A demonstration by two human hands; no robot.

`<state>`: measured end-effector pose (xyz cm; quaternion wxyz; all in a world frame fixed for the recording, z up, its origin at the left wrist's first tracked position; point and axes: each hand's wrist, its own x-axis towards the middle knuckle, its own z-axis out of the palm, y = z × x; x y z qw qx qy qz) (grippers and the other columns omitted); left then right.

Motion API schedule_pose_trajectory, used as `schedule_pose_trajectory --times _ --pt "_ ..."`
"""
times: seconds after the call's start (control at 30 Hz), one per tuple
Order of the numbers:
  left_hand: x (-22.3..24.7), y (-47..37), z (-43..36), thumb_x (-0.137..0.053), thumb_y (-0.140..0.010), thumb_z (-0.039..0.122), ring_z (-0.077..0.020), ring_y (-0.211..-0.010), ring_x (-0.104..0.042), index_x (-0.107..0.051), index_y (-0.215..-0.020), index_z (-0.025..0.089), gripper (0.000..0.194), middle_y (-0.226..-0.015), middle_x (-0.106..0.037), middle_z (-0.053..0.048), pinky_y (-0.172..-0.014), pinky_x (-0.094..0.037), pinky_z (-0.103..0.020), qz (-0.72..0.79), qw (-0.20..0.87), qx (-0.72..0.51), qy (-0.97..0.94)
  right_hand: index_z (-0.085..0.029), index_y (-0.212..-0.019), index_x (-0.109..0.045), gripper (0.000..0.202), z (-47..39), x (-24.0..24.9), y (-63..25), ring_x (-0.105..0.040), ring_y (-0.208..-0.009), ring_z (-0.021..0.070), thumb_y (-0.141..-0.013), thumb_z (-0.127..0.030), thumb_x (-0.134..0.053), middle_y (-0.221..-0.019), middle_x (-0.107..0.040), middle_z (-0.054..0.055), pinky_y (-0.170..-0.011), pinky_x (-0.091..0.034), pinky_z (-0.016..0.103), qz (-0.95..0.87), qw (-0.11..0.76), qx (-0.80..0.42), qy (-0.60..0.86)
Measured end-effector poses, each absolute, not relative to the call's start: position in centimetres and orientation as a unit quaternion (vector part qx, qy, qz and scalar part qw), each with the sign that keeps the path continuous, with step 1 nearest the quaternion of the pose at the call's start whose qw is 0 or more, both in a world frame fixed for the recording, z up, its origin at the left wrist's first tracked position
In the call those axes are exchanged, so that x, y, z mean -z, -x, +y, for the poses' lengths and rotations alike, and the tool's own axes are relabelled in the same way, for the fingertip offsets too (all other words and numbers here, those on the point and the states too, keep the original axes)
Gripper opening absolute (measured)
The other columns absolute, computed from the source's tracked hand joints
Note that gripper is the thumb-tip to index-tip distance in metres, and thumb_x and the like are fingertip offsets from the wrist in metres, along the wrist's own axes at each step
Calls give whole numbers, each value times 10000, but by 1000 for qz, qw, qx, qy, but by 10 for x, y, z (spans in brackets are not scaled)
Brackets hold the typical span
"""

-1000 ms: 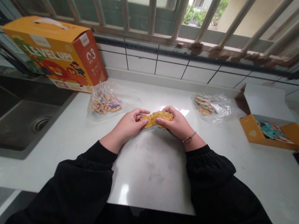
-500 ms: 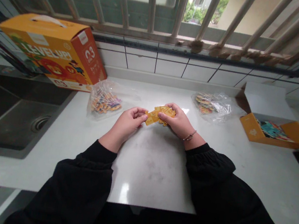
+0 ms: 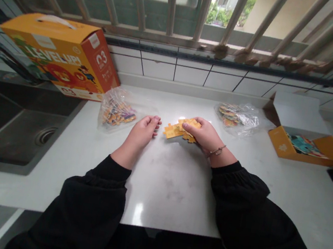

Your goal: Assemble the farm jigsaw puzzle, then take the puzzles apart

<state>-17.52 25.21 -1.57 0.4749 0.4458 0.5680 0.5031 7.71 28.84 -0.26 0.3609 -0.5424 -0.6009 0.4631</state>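
Observation:
My right hand [image 3: 204, 134] grips several yellow puzzle pieces [image 3: 174, 131] above the middle of the white counter. The pieces overlap under my thumb, and some stick out to the left. To the left of them is my left hand [image 3: 147, 129], apart from the pieces, its thumb and fingers pressed together; whether something small is between them is too hard to make out. A clear plastic bag [image 3: 118, 112] of colourful puzzle pieces lies beyond my left hand. Another clear bag [image 3: 237, 116] with pieces lies behind my right hand.
An orange box [image 3: 60, 57] with a handle stands at the back left, beside a dark sink [image 3: 19, 135] and its faucet [image 3: 6, 58]. An open orange box [image 3: 283, 146] with cards sits at the right. Window bars [image 3: 171, 7] run behind the counter.
My left hand has come off the yellow pieces and sits slightly to their left. My right hand has shifted a little to the right with the pieces.

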Motion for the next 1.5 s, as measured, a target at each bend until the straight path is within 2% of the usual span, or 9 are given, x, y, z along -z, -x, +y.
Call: schedule_pose_trajectory --times 0.53,0.8,0.97,1.13,1.2,1.3,1.37,1.43,1.5 --pt "17 177 252 -649 -1016 632 -237 -1010 -726 -754 -1133 193 466 -1214 -809 -138 -774 -586 -322 579 452 -452 -506 -215 -1023 -718 552 289 7 -76 -753 -839 233 -754 -636 -953 -983 -811 86 -703 -610 325 -557 398 -502 529" --pt "12 174 244 -797 -934 645 -261 -1063 -777 -772 -1193 188 526 -1196 -841 -136 -975 -594 -393 538 453 -407 -582 -213 -1056 -695 594 283 3 -67 -764 -840 219 -764 -660 -956 -1009 -803 74 -711 -607 313 -521 433 -561 476" --pt "6 175 241 -784 -951 626 -261 -968 -775 -790 -1171 198 481 -1113 -849 -120 -907 -585 -383 567 399 -391 -605 -228 -1087 -674 543 281 3 -65 -750 -842 221 -813 -636 -906 -982 -798 47 -722 -590 315 -593 379 -515 490" --pt "2 178 241 -530 -1103 617 -283 -919 -711 -780 -954 223 490 -930 -785 -96 -860 -535 -391 598 255 -311 -693 -236 -1073 -693 401 271 5 -51 -729 -893 234 -881 -536 -878 -984 -778 33 -812 -567 342 -738 276 -389 477" --pt "1 177 241 -445 -1136 597 -292 -934 -694 -733 -843 230 551 -891 -745 -103 -868 -521 -395 581 227 -294 -724 -235 -1100 -724 337 267 6 -46 -726 -978 252 -897 -444 -894 -1052 -777 57 -889 -553 359 -791 252 -302 468" --pt "0 175 238 -470 -1132 551 -284 -888 -675 -712 -804 230 519 -859 -720 -99 -844 -508 -389 573 218 -288 -736 -230 -1188 -744 393 261 6 -40 -721 -1081 285 -882 -377 -943 -1197 -758 114 -934 -547 377 -829 217 -219 466" --pt "-4 173 234 -554 -1102 495 -262 -853 -675 -762 -920 223 388 -891 -738 -84 -833 -508 -374 577 220 -313 -722 -237 -1249 -738 459 258 6 -38 -724 -1068 289 -874 -373 -966 -1236 -741 125 -901 -551 375 -837 192 -197 472" --pt "-10 172 230 -609 -1079 441 -234 -815 -682 -785 -1171 228 291 -947 -760 -63 -820 -515 -353 586 216 -357 -695 -248 -1283 -729 489 256 5 -38 -727 -1041 285 -877 -366 -974 -1229 -734 119 -869 -550 368 -844 174 -189 471" --pt "-15 172 226 -614 -1080 417 -223 -776 -687 -702 -1428 235 402 -981 -769 -54 -802 -522 -344 609 189 -386 -666 -252 -1295 -722 510 256 5 -39 -729 -1043 287 -872 -361 -985 -1220 -730 114 -867 -551 368 -848 167 -188 467"
